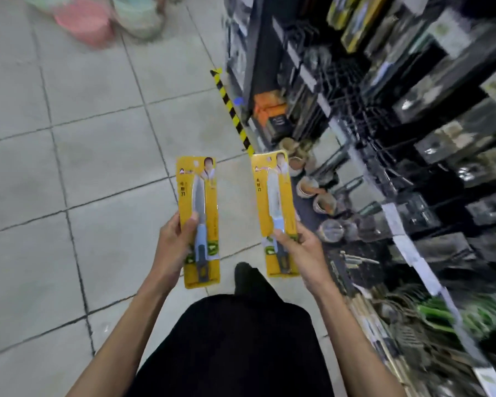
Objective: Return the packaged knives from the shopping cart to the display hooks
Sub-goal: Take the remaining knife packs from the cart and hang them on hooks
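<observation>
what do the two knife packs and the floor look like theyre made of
The left knife pack and right knife pack: yellow printed card, apparently under clear glossy plastic, judging by glare over the blades. Blades look like bare metal; handles pale blue and grey, likely plastic. Floor: matte grey tiles with dark grout lines, probably ceramic.

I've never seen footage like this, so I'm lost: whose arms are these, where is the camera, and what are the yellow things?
No machine here: a person wears a camera on the head, looking down, so you see their own arms. The left hand grips one yellow knife pack, the right hand a second pack, each near its lower end, side by side, apart. Underneath is a tiled floor; store shelves of blurred goods stand on the right. No cart is in view.
</observation>
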